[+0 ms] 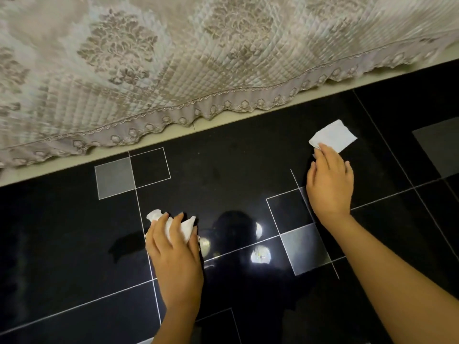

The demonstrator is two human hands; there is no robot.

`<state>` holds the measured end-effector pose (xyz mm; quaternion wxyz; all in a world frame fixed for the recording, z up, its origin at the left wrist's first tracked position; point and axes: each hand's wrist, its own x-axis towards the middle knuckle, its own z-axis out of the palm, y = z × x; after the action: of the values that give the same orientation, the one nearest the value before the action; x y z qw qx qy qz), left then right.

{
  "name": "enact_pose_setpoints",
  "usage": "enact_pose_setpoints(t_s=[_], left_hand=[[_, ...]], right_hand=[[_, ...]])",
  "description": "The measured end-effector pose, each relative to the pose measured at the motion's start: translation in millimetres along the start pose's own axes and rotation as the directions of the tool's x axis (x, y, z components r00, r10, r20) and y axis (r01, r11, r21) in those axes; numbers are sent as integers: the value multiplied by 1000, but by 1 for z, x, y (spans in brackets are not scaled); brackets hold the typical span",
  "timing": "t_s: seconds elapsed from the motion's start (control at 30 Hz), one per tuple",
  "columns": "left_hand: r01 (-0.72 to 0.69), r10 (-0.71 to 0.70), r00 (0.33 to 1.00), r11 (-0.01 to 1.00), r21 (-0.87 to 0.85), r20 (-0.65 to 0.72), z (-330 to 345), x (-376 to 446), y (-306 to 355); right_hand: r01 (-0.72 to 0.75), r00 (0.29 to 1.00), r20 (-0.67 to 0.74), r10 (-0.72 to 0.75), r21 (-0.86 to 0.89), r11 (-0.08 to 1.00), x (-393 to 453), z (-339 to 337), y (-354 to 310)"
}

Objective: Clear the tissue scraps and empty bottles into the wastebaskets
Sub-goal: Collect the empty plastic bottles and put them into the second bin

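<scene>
Two hands on tissue scraps, low over the black tiled floor (223,170).
The left hand (173,252) clutches a crumpled tissue (185,225), largely hidden under its fingers; the right hand's (329,184) fingertips touch a flat tissue (334,136), grip unclear; a bedspread (173,58) lies beyond.

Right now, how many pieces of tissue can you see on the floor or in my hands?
2. A crumpled tissue is held in the left hand; a flat tissue lies on the dark floor under the right hand's fingertips. The bedspread could hide more.
</scene>
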<state>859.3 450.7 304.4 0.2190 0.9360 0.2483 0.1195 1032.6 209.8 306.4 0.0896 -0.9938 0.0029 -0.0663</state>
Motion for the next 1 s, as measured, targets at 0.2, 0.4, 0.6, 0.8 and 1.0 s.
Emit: enact_pose_setpoints(t_s=[0.2,0.4,0.6,0.8,1.0], left_hand=[[-9,8,1000,1000,-20,-6,-1,-2,1],[-12,11,1000,997,-76,-10,-2,-2,0],[0,71,977,944,-331,202,-32,-59,12],[204,99,889,788,-581,446,-76,-171,40],[366,270,711,646,-670,649,-99,-250,81]], right_hand=[[115,993,-51,-106,214,970,-68,-19,-18],[58,996,35,-79,417,907,-161,-45,-33],[-91,984,177,-15,574,814,-258,-80,-38],[-294,949,289,127,664,688,-342,-116,-28],[-445,895,399,200,764,468,-402,-163,-1]])
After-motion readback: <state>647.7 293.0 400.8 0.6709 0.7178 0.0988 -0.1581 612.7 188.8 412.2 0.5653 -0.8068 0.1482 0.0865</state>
